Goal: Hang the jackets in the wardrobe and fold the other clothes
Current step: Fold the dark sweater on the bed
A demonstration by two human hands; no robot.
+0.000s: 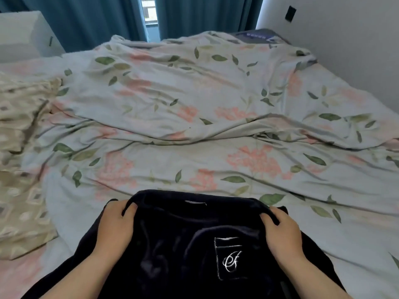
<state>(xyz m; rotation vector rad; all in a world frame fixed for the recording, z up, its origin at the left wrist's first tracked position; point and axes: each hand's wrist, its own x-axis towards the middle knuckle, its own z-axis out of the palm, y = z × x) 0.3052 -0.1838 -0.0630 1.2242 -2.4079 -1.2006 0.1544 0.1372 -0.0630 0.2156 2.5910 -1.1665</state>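
Item nearest the camera: a dark navy garment, spread at the near edge of the bed and running out of the lower frame. Its upper edge, with a rounded neck opening, faces away from the person. A square pocket with pale stitching and a white embroidered monogram sits on its right half.

Left hand: fingers curled over the upper edge at the left shoulder, clamped on the fabric. Right hand: fingers curled over the upper edge at the right shoulder, likewise clamped on the fabric. Both forearms lie over the garment and are bare.

Whether the garment is a jacket or another kind of top cannot be told.

Beyond the garment: a rumpled duvet, pale with pink flowers and green leaves, covers most of the bed. A beige patterned cloth lies crumpled along the left side. At the far right corner a grey mattress with a blue label shows past the duvet.

Surroundings: teal curtains hang behind the bed, parted on a narrow strip of window. A white cabinet stands at far left. A pale wall runs along the right, carrying a black plate
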